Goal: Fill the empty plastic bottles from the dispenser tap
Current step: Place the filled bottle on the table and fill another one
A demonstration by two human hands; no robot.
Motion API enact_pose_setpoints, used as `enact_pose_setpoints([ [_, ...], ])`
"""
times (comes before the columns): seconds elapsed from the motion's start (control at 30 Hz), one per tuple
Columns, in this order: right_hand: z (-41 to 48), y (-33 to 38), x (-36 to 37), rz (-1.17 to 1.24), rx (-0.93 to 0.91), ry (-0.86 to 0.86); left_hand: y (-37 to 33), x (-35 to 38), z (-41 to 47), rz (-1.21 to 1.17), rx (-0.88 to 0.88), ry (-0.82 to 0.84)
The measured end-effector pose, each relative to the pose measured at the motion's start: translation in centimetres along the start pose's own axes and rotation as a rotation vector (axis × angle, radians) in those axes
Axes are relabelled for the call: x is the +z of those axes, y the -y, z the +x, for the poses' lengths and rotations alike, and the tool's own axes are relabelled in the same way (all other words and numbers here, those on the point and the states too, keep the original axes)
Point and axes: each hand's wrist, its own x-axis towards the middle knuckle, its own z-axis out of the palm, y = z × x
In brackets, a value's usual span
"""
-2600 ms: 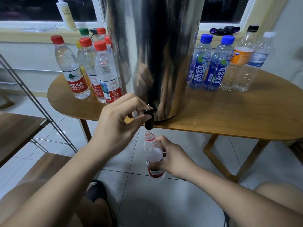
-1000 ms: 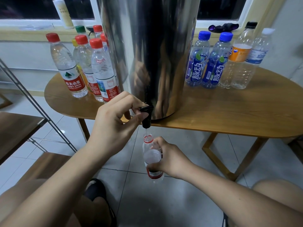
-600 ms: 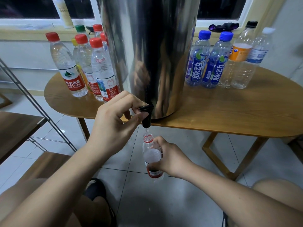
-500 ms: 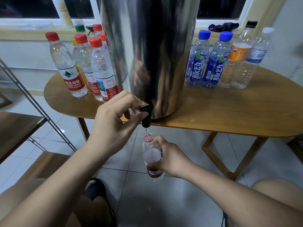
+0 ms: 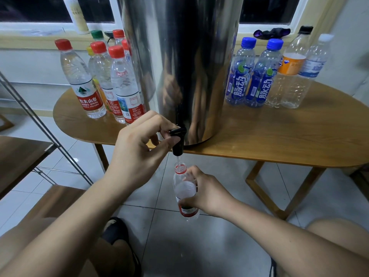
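So, my right grip (image 5: 207,190) is wrapping round the clear, uncapped bottle (image 5: 184,188) just under the tap (image 5: 178,140), which my left grip (image 5: 137,148) is pinching. Fingers are hiding its label; the water level's hard to judge.

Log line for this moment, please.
phase: filling | left hand: pinches tap | right hand: holds open bottle under tap | stream: running into bottle

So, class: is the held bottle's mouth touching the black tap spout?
Apart. The head view shows a gap, crossed only by a water stream, between the tap spout and the bottle mouth.
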Motion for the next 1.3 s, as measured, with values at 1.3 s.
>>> enact_pose_setpoints([
  [1.3,0.09,0.11,-0.14,-0.017,0.0,0.012,0.21,0.02,0.01,-0.01,-0.005,0.009],
])
